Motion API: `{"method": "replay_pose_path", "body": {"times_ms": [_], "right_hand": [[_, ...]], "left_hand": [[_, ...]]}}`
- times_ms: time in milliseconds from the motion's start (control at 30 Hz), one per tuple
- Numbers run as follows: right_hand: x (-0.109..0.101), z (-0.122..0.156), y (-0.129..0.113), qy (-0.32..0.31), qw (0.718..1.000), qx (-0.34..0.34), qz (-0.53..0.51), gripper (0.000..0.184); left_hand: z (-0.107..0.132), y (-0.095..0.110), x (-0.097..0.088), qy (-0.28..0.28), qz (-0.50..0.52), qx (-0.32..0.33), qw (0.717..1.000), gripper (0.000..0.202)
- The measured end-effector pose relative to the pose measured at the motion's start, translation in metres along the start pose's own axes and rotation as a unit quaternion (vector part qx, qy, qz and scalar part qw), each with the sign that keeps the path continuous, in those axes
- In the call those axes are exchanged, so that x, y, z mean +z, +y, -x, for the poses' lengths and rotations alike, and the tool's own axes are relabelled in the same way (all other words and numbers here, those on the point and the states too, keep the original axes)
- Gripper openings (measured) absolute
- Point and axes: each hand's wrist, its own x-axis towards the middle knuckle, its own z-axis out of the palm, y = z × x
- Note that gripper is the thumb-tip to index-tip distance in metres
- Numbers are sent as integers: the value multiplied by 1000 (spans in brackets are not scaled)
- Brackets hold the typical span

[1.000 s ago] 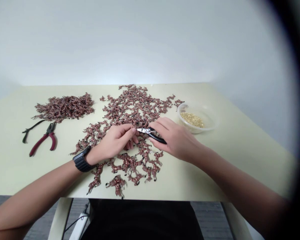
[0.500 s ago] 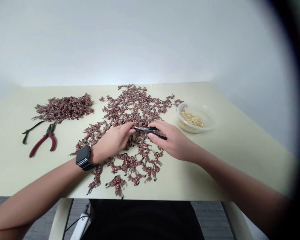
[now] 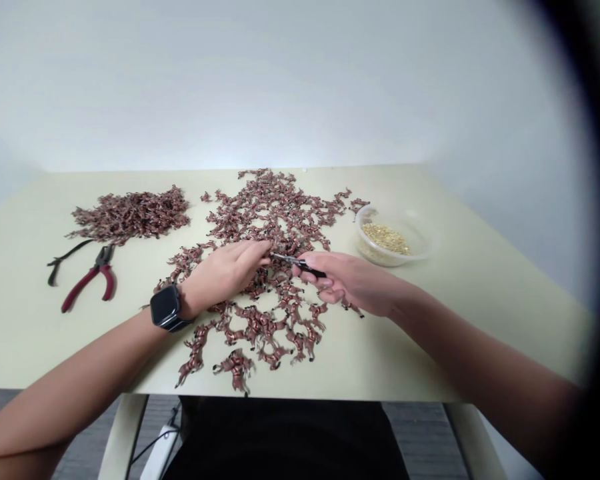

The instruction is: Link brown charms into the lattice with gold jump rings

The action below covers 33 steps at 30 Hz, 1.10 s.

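Right hand (image 3: pixel 350 280) turned flatter, narrow grip on black-handled pliers (image 3: pixel 300 263), tips just beside left hand (image 3: pixel 225 270), its grip among brown figures (image 3: pixel 280 213), holding what cannot tell

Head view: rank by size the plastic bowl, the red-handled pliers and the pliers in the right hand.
Plastic bowl, red-handled pliers, then the black-handled pliers in the right hand, partly hidden, so unsure.

Two hands (image 3: pixel 223 273) (image 3: pixel 350 280), one watch (image 3: pixel 163 308), one bowl (image 3: pixel 380 253)
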Motion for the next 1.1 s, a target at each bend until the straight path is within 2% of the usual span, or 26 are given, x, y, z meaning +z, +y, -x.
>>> {"method": "replay_pose_path", "body": {"times_ms": [67,100,133,200,267,300,367,500,867,1100], "right_hand": [[2,2,-1,67,990,-45,113,36],[2,3,-1,114,973,-85,185,34],[3,3,0,159,944,-133,257,31],[3,3,3,223,867,-231,380,28],[3,1,5,237,804,-294,459,31],[3,0,6,234,784,-309,485,32],[2,-1,8,225,761,-318,518,31],[0,0,8,220,744,-322,543,31],[-2,-1,8,207,739,-324,553,30],[-4,-1,8,217,718,-323,577,31]], "left_hand": [[-3,6,-3,-3,83,-100,992,23],[-5,10,-5,-9,128,-145,981,23],[-6,13,-6,-13,176,-181,967,24],[-9,18,-8,-22,277,-228,933,28],[-10,21,-8,-26,367,-250,895,30],[-11,22,-7,-28,400,-256,880,31],[-11,24,-7,-30,438,-259,860,32],[-11,26,-7,-31,455,-261,851,33],[-11,25,-8,-54,443,-259,857,34],[-9,23,-4,-45,451,-275,848,37]]}}
